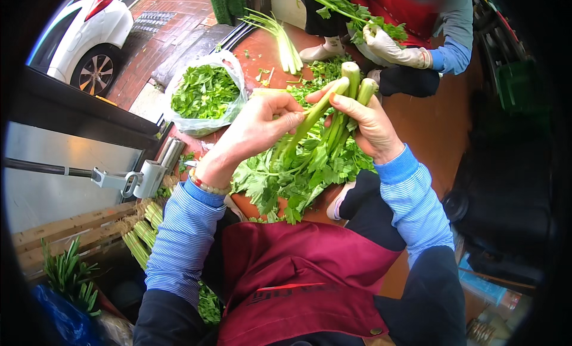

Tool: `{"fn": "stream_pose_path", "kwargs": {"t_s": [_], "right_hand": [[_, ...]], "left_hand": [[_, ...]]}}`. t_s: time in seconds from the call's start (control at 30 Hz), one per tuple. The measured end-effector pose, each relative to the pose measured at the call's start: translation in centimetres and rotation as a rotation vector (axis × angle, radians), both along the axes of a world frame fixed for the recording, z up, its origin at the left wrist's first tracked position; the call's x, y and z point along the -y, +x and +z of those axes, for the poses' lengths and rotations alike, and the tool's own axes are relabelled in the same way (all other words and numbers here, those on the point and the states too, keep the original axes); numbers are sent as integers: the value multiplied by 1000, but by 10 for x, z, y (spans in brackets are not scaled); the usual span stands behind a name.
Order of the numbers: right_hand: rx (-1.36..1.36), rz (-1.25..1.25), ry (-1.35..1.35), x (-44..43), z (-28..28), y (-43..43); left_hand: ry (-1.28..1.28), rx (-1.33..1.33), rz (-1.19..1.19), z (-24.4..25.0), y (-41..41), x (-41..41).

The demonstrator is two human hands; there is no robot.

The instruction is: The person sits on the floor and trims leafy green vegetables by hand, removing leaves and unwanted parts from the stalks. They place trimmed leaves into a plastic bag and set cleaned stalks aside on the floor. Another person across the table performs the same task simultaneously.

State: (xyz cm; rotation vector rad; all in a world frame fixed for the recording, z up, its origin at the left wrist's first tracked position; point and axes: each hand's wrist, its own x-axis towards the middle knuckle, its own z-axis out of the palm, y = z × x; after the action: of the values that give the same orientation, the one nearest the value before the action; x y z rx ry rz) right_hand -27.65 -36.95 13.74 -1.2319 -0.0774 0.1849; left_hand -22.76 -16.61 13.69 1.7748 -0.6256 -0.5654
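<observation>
My right hand [368,122] grips several green celery stalks [351,76] near their cut ends, which point up and away from me. Their leafy tops [313,167] hang down toward my lap. With thumb and forefinger, my left hand [268,125] pinches a thin piece at the side of the nearest stalk. A beaded bracelet [208,185] circles my left wrist. Beneath both hands lies a heap of celery leaves [259,180] on the reddish-brown floor, partly hidden by the stalks.
Beyond my left hand stands a plastic bag of leaves [205,93]. Trimmed stalks [286,44] lie farther off. A person's gloved hand [389,46] holds celery opposite me. At left are bundled stalks [138,239] and a metal door fitting [149,178]; a white car [98,29] is outside.
</observation>
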Motion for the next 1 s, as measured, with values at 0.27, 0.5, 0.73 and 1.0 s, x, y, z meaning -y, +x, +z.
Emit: {"fn": "stream_pose_path", "kwargs": {"t_s": [0.27, 0.5, 0.73, 1.0], "right_hand": [[-61, -204, 37, -6, -6, 2], [-365, -293, 346, -15, -22, 11], [-412, -274, 540, -19, -31, 10], [-398, -270, 381, -26, -23, 8]], "left_hand": [[-579, -290, 543, -47, 38, -19], [-207, 486, 351, -38, -2, 20], [54, 846, 247, -34, -27, 46], [148, 939, 213, -35, -23, 36]]}}
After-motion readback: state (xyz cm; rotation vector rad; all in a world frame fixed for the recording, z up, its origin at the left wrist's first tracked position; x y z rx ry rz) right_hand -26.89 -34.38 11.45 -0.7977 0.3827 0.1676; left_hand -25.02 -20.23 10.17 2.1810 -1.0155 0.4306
